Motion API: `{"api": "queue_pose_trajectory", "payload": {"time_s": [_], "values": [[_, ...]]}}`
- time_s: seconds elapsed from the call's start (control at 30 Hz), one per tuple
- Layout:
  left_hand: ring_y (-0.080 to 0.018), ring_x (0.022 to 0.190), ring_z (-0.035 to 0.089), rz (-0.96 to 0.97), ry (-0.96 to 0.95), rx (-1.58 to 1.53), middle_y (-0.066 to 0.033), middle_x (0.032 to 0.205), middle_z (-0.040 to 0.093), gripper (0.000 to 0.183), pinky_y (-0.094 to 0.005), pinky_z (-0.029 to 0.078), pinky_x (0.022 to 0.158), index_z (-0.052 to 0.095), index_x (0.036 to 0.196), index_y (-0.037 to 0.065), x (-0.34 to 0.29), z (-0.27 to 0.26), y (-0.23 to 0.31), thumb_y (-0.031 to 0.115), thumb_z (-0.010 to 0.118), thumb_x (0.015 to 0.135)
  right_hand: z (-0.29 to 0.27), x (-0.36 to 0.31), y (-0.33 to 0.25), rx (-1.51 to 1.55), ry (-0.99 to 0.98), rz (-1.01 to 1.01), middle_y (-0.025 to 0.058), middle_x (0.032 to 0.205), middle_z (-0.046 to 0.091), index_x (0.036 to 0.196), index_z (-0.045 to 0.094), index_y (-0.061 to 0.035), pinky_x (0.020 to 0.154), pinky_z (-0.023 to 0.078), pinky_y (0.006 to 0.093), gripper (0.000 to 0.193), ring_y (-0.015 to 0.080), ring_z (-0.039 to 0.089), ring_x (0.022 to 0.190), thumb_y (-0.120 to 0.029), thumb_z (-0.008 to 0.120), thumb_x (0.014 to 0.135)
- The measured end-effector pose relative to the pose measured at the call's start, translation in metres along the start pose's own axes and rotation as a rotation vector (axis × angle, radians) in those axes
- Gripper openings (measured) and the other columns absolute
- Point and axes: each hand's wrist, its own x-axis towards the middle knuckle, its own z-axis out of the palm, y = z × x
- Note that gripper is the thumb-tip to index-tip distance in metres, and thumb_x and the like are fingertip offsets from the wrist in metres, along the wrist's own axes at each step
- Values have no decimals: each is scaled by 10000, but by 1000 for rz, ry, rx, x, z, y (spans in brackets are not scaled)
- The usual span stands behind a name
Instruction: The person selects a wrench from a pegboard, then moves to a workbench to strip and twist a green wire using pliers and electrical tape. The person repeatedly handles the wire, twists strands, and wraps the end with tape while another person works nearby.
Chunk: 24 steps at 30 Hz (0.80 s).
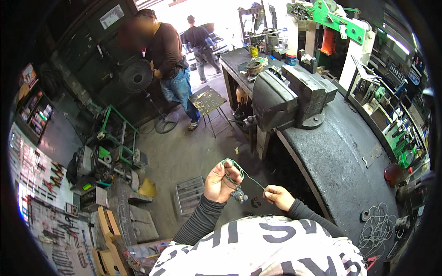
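The cord (pixel 249 176) is green, the shirt (pixel 260 246) black-lettered white, the vise (pixel 275 99) dark grey.

The thin green looped wire (pixel 252 179) runs between the left hand (pixel 219 183) and right hand (pixel 279 198), left of the long dark worktop (pixel 322 152). On that sits the bulky grey metal vise (pixel 276 97); the square worn-topped stool (pixel 208 100) stands left of it, the round black pedestal fan (pixel 136 77) farther left. The slatted grey metal rack (pixel 189 195) lies on the floor (pixel 170 163), left of both hands.
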Motion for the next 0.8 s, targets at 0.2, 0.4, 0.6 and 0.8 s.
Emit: {"api": "queue_pose_trajectory", "payload": {"time_s": [0.2,0.4,0.6,0.8], "values": [[-328,1122,567,168,231,381,-256,1137,596,218,-378,459,949,491,1098,-7,-18,5,-29,155,397,988,9,-40,-41,-488,-334,-5,98,739,582,898,551,1,694,454,310,208,166,567,713,-195,503,947],[-260,1009,625,29,229,941,-206,1141,600,217,-318,529,798,479,1098,-18,-37,2,-67,135,364,995,7,-57,-69,-784,-538,-220,181,649,557,897,574,-15,564,450,373,225,322,579,595,-237,545,916],[-222,947,646,-8,156,1169,-175,1042,636,228,-327,500,863,511,1068,-56,-60,8,-91,121,394,986,0,-64,-99,-873,-598,-364,185,624,547,900,594,-21,546,449,386,189,348,575,579,-208,575,891],[-138,777,605,-28,15,1131,-104,925,633,425,-272,491,738,528,1052,-29,-75,26,-105,372,403,991,2,-55,-109,-785,-556,-515,189,711,582,955,608,-13,589,466,370,163,350,587,632,-155,595,876]]}}
